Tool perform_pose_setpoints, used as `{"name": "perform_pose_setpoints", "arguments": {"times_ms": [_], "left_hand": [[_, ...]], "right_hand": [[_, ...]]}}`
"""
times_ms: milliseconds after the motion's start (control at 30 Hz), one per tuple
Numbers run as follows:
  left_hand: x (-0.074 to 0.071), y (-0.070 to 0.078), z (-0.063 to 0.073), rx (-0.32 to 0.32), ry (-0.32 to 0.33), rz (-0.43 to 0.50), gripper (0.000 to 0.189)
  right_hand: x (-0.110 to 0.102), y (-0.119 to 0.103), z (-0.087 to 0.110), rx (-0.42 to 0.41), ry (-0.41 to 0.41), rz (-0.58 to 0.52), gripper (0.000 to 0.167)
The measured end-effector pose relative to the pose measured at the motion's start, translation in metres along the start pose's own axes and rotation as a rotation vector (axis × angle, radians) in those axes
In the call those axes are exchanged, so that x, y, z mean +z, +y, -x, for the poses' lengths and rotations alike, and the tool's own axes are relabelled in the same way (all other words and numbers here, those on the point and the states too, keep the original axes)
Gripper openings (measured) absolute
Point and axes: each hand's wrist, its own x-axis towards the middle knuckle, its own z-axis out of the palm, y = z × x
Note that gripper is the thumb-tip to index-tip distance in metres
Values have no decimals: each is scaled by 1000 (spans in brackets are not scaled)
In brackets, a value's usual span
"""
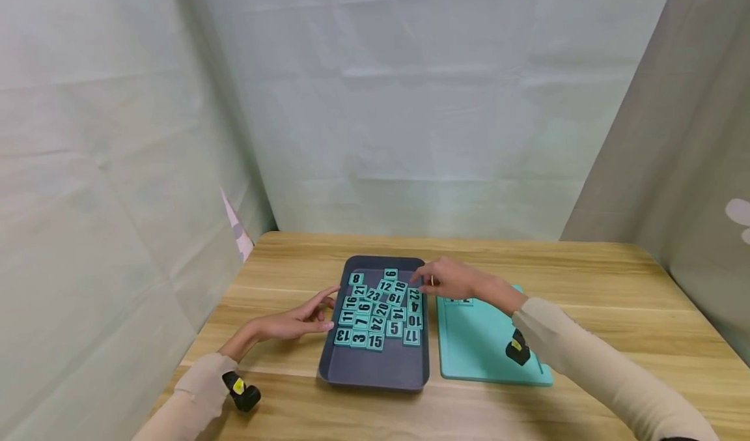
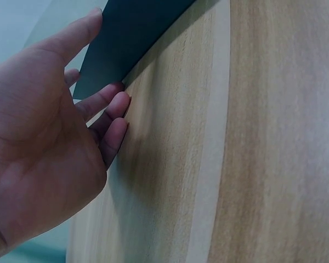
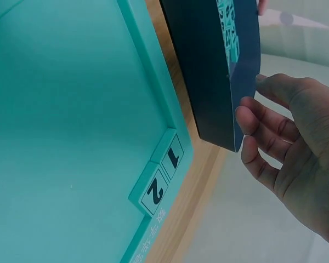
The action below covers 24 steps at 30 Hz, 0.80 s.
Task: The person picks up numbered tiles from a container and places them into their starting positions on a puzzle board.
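Note:
A dark grey tray [image 1: 377,370] lies on the table, holding several turquoise number tiles [image 1: 375,342] in mixed orientations. My left hand [image 1: 297,318] is at the tray's left side, thumb and fingers spread; in the left wrist view the thumb [image 2: 79,35] lies against the tray wall [image 2: 137,38]. Over the tray's far right corner is my right hand [image 1: 454,278], fingers loosely bent near the 18 and 22 tiles. In the right wrist view, nothing shows between its fingers [image 3: 266,139]. Right of the tray lies a turquoise board [image 1: 483,346], with tiles 1 [image 3: 172,156] and 2 [image 3: 154,190] in its far left corner.
The wooden table [image 1: 615,311] carries both the tray and the board, with a narrow gap between them. Pale cloth [image 1: 439,115] hangs behind and on both sides. My right forearm crosses above the board.

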Motion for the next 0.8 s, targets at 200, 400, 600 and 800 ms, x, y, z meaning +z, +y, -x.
{"name": "perform_pose_setpoints", "arguments": {"times_ms": [200, 400, 600, 800], "left_hand": [[-1, 2, 2, -1, 3, 1, 78], [-1, 3, 4, 1, 3, 1, 78], [-1, 4, 5, -4, 3, 6, 78], [0, 5, 6, 3, 0, 11, 78]], "right_hand": [[1, -4, 1, -18, -6, 5, 25], [2, -7, 2, -6, -14, 0, 26], [4, -9, 1, -9, -25, -1, 27], [7, -12, 0, -21, -28, -13, 27]]}}
